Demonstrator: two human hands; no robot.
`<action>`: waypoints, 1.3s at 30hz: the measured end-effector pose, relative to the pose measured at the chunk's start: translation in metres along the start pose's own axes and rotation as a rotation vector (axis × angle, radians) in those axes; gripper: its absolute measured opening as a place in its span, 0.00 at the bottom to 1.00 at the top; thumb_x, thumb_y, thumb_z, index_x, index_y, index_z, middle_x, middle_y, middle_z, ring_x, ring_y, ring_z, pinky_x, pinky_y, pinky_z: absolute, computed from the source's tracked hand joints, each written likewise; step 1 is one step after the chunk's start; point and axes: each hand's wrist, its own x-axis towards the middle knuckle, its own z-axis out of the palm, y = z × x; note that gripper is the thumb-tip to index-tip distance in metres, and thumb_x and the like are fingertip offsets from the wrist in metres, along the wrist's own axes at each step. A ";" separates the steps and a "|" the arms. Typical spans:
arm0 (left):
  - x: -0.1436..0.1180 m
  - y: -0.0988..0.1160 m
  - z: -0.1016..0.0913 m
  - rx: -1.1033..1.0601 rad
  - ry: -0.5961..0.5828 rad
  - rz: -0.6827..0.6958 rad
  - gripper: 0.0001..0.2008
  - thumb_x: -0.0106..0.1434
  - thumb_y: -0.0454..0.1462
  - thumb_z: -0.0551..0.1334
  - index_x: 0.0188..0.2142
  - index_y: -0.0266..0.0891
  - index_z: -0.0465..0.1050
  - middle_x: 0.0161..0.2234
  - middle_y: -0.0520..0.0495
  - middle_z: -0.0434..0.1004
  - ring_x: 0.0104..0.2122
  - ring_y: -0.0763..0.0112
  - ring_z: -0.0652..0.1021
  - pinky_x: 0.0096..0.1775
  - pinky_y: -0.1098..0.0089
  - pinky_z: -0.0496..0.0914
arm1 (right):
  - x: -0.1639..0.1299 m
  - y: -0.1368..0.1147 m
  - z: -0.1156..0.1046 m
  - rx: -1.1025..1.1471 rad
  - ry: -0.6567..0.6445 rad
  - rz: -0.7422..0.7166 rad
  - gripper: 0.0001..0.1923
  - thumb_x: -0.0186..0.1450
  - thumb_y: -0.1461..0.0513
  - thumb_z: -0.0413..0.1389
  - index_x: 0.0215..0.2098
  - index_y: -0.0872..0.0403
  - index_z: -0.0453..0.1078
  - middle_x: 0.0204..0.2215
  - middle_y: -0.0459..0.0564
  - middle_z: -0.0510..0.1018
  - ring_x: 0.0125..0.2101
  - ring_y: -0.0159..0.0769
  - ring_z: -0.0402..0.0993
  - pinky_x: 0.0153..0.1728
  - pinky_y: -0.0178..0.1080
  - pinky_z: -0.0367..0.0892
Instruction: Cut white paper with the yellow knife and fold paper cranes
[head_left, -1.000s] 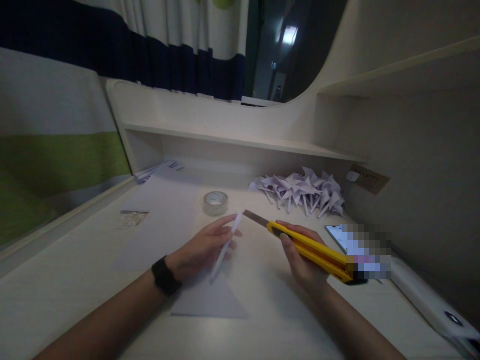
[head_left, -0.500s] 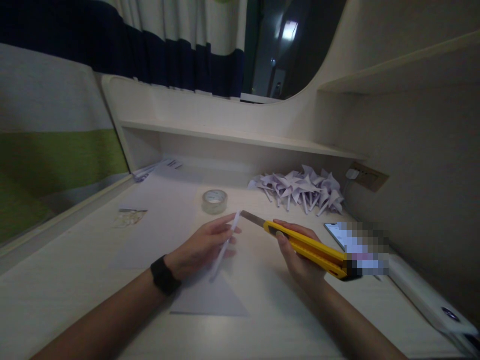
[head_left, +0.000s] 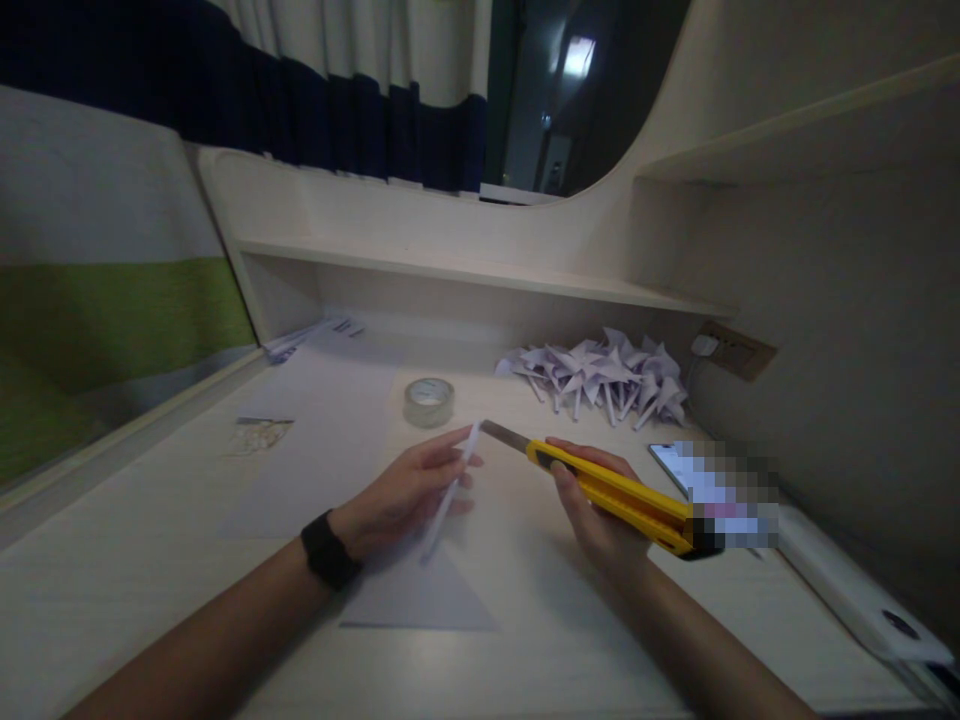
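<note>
Desk (head_left: 150, 560); right hand (head_left: 600, 510) (palm up) levels knife (head_left: 607, 490).

No legible text, label, brand, number or sign appears in this view. The phone (head_left: 679, 468) lying on the desk (head_left: 112, 560) shows a lit screen, but most of it is pixelated and nothing on it can be read. The small card (head_left: 259, 434) at the left of the desk carries a pattern too blurred to make out. The sheets (head_left: 311, 335) under the shelf bear dark marks too small to read. The yellow utility knife (head_left: 611, 495) shows no readable marking.
</note>
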 end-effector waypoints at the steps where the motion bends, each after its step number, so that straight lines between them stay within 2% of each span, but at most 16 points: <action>1: 0.000 0.000 0.000 -0.004 -0.001 -0.002 0.25 0.62 0.33 0.63 0.58 0.47 0.65 0.48 0.42 0.69 0.38 0.70 0.71 0.38 0.65 0.71 | 0.000 0.000 0.000 0.003 0.003 0.003 0.14 0.59 0.64 0.62 0.44 0.50 0.70 0.41 0.51 0.80 0.43 0.41 0.78 0.47 0.45 0.72; 17: 0.001 -0.002 0.000 -0.016 0.001 -0.001 0.24 0.63 0.34 0.63 0.58 0.48 0.65 0.46 0.43 0.69 0.37 0.70 0.71 0.38 0.64 0.72 | -0.002 -0.002 0.007 0.060 0.038 0.021 0.14 0.60 0.62 0.61 0.44 0.51 0.68 0.42 0.52 0.79 0.44 0.42 0.77 0.47 0.47 0.72; 21: 0.002 -0.003 0.000 -0.022 0.003 -0.005 0.24 0.62 0.34 0.64 0.57 0.48 0.66 0.45 0.44 0.68 0.36 0.71 0.71 0.37 0.65 0.72 | -0.006 -0.003 0.009 0.060 0.064 0.091 0.15 0.58 0.60 0.63 0.41 0.51 0.66 0.41 0.52 0.80 0.41 0.42 0.79 0.45 0.46 0.74; 24: 0.002 -0.003 0.000 -0.024 0.003 -0.006 0.24 0.62 0.33 0.63 0.57 0.47 0.66 0.46 0.43 0.68 0.36 0.71 0.71 0.38 0.64 0.72 | -0.009 -0.001 0.007 0.008 0.035 0.112 0.16 0.56 0.58 0.64 0.39 0.51 0.66 0.39 0.51 0.81 0.40 0.44 0.80 0.43 0.46 0.75; 28: 0.002 -0.004 -0.001 0.004 0.002 -0.006 0.24 0.62 0.33 0.64 0.58 0.45 0.66 0.46 0.42 0.68 0.37 0.69 0.72 0.38 0.63 0.72 | -0.009 0.000 0.001 -0.055 -0.031 0.033 0.17 0.55 0.56 0.65 0.38 0.49 0.65 0.39 0.50 0.82 0.40 0.44 0.80 0.40 0.45 0.76; 33: 0.003 -0.006 -0.003 0.030 0.003 0.021 0.24 0.62 0.34 0.64 0.57 0.44 0.66 0.45 0.41 0.69 0.36 0.69 0.72 0.36 0.65 0.72 | -0.004 -0.009 -0.005 -0.176 -0.098 -0.165 0.19 0.53 0.57 0.67 0.36 0.49 0.64 0.38 0.49 0.82 0.36 0.42 0.81 0.34 0.39 0.76; 36: 0.003 -0.006 -0.003 0.040 -0.010 0.027 0.24 0.61 0.35 0.64 0.57 0.43 0.67 0.48 0.39 0.69 0.36 0.68 0.73 0.36 0.65 0.72 | -0.002 -0.012 -0.007 -0.249 -0.157 -0.249 0.19 0.54 0.55 0.67 0.40 0.48 0.67 0.39 0.49 0.82 0.37 0.42 0.81 0.34 0.39 0.77; 39: 0.003 -0.005 -0.003 0.069 -0.013 0.039 0.21 0.61 0.37 0.64 0.55 0.42 0.69 0.52 0.38 0.67 0.36 0.69 0.74 0.36 0.67 0.71 | -0.001 -0.007 -0.006 -0.177 -0.216 -0.345 0.24 0.53 0.54 0.67 0.46 0.48 0.69 0.42 0.51 0.81 0.39 0.44 0.80 0.38 0.42 0.77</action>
